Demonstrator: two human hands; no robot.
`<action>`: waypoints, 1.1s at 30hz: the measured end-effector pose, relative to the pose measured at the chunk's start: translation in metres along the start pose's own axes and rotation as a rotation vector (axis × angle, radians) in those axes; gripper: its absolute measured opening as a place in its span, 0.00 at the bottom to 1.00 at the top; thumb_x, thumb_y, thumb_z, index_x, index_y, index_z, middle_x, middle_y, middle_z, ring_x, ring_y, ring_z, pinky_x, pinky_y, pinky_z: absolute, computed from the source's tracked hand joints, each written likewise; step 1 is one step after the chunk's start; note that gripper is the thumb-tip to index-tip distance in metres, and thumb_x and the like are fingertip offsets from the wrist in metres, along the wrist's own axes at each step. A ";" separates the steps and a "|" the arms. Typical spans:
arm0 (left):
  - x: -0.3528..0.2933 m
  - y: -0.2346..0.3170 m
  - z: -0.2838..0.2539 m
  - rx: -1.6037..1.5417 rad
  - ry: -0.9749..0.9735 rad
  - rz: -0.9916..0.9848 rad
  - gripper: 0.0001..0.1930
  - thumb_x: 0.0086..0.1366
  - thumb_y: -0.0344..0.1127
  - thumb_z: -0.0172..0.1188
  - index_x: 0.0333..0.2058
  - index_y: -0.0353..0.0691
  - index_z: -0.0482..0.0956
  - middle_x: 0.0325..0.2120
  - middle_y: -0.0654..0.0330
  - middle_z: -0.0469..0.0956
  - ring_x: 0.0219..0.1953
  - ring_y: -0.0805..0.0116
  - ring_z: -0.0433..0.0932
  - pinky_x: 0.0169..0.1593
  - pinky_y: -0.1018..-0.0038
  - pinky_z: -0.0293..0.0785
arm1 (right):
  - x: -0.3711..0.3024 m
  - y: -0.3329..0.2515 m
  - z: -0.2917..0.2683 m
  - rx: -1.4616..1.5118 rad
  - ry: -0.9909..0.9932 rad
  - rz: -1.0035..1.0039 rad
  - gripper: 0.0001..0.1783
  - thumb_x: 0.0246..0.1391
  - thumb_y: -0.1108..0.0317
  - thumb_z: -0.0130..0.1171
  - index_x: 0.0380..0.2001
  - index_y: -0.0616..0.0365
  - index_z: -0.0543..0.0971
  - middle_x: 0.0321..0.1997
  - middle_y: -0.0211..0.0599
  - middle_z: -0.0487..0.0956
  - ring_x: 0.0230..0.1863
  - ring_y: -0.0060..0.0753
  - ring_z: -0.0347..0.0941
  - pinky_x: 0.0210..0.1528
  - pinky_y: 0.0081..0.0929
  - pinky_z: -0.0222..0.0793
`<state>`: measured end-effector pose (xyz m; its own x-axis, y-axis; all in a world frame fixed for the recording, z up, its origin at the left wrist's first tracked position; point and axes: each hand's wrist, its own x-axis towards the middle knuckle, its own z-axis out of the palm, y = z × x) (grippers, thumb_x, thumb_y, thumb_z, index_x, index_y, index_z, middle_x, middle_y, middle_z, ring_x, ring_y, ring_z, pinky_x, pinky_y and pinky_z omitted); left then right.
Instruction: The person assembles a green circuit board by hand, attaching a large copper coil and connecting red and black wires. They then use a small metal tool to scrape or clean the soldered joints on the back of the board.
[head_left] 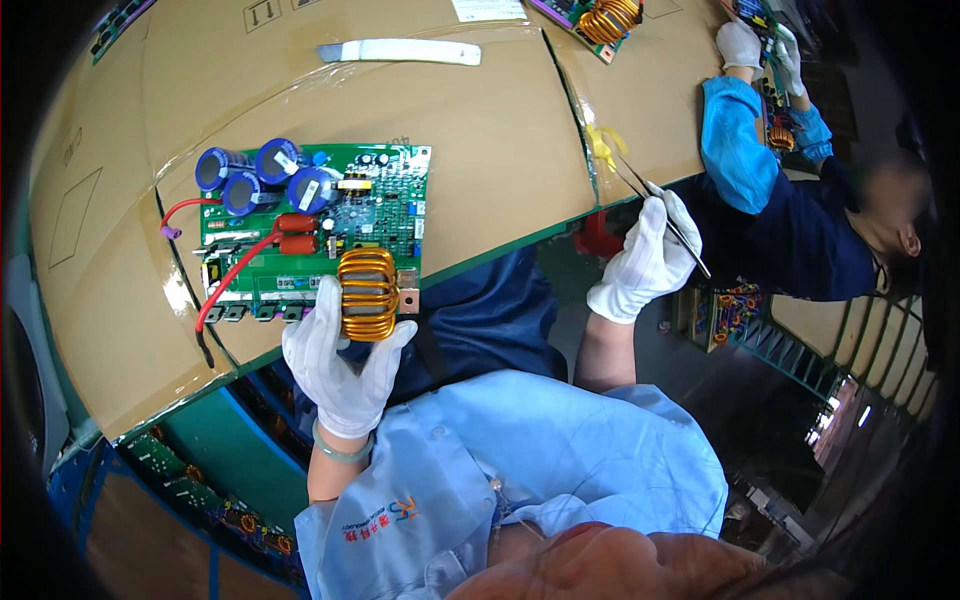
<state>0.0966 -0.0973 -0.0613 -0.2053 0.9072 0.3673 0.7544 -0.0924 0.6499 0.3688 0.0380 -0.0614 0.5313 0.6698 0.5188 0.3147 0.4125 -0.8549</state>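
Note:
A green circuit board (350, 215) lies on the cardboard-covered table, carrying blue cylindrical capacitors (240, 193), red parts and a copper-wound coil (368, 295) at its near edge. My left hand (342, 375), in a white glove, has fingers and thumb on either side of that coil. A red wire (235, 281) rises from the board, its dark end resting on the cardboard. Off to the right, my white-gloved right hand (652, 255) grips metal tweezers (688, 243) that point up and left. Beside their tips is a yellow strip (602, 146) at the table edge.
A white-and-grey strip-shaped tool (405, 52) lies farther back on the cardboard (500, 130). Another board with a coil (605, 20) is at the far edge. To the right, a co-worker in blue sleeves (740, 140) handles another board. More boards (200, 495) sit below the table at left.

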 end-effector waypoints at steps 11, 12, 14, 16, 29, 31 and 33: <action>0.022 0.002 -0.003 -0.090 -0.004 0.083 0.42 0.48 0.45 0.79 0.55 0.23 0.72 0.28 0.52 0.82 0.23 0.57 0.80 0.27 0.68 0.68 | -0.023 -0.020 0.012 0.229 -0.194 0.162 0.15 0.52 0.88 0.61 0.44 0.68 0.75 0.41 0.51 0.82 0.38 0.37 0.82 0.41 0.24 0.79; 0.021 0.003 -0.003 -0.103 -0.023 0.050 0.41 0.47 0.45 0.79 0.54 0.23 0.73 0.28 0.52 0.82 0.24 0.58 0.79 0.28 0.68 0.68 | -0.030 -0.025 0.017 0.266 -0.251 0.181 0.15 0.52 0.88 0.61 0.43 0.68 0.75 0.41 0.51 0.81 0.39 0.39 0.82 0.42 0.27 0.80; 0.020 0.004 -0.004 -0.118 -0.057 0.011 0.40 0.47 0.44 0.79 0.53 0.23 0.73 0.27 0.52 0.81 0.23 0.58 0.79 0.28 0.68 0.69 | -0.043 -0.037 0.027 0.338 -0.358 0.205 0.14 0.52 0.89 0.60 0.42 0.68 0.75 0.41 0.51 0.81 0.42 0.44 0.83 0.46 0.32 0.81; 0.021 0.001 -0.002 -0.121 0.021 0.091 0.41 0.48 0.45 0.79 0.55 0.24 0.73 0.28 0.52 0.81 0.24 0.58 0.79 0.29 0.69 0.70 | -0.053 -0.046 0.040 0.504 -0.450 0.272 0.15 0.49 0.91 0.61 0.41 0.68 0.76 0.41 0.52 0.81 0.42 0.47 0.83 0.46 0.36 0.82; 0.004 -0.010 0.001 0.005 -0.018 0.130 0.48 0.46 0.56 0.78 0.58 0.28 0.72 0.42 0.51 0.82 0.32 0.60 0.78 0.39 0.67 0.66 | -0.075 -0.035 0.074 0.211 -0.820 -0.090 0.09 0.52 0.78 0.67 0.38 0.60 0.81 0.37 0.43 0.87 0.37 0.38 0.85 0.34 0.26 0.73; 0.012 -0.009 0.000 -0.041 0.001 0.151 0.45 0.48 0.53 0.78 0.58 0.27 0.72 0.34 0.55 0.83 0.27 0.65 0.80 0.30 0.72 0.63 | -0.076 -0.034 0.074 0.197 -0.821 -0.093 0.08 0.53 0.78 0.66 0.37 0.60 0.82 0.37 0.43 0.87 0.37 0.38 0.85 0.33 0.26 0.72; 0.010 -0.011 0.001 -0.028 -0.006 0.145 0.46 0.47 0.53 0.78 0.57 0.27 0.72 0.35 0.55 0.83 0.28 0.65 0.80 0.31 0.72 0.63 | -0.076 -0.034 0.075 0.191 -0.831 -0.091 0.07 0.53 0.77 0.66 0.37 0.60 0.82 0.37 0.42 0.87 0.37 0.38 0.85 0.33 0.26 0.72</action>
<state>0.0869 -0.0871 -0.0649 -0.0919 0.8857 0.4550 0.7581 -0.2341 0.6087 0.2584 0.0197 -0.0712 -0.2624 0.8333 0.4867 0.1504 0.5335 -0.8323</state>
